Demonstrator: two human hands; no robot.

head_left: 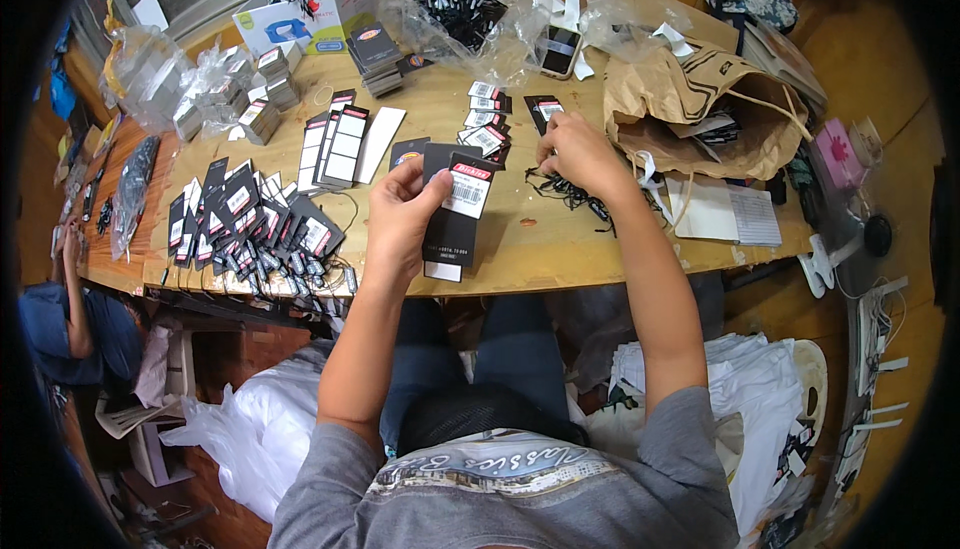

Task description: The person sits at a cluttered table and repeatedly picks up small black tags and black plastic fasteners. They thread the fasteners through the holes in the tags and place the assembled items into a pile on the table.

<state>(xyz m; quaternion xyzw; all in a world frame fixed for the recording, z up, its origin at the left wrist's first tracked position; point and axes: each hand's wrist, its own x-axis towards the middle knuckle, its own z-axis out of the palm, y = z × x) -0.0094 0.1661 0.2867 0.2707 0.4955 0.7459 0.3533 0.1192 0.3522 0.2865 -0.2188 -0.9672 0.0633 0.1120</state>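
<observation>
My left hand (405,214) is closed on a few overlapping black hang tags (455,219), the front one with a red band and a white barcode label. The thumb lies across their upper part. To the right, my right hand (580,154) rests low over the table with its fingers curled. What its fingertips grip, if anything, is hidden. Black tag strings (568,192) lie tangled below that hand, and a small stack of black tags (543,109) is just beyond it. Between the hands, a row of barcode labels (485,119) lies fanned on the wood.
A pile of strung tags (250,219) covers the table's left part. Behind it are white label strips (335,144), bundled tag stacks (375,54) and a box (310,19). A phone (558,52) and an open paper bag (690,99) stand right. Another person (80,324) sits far left.
</observation>
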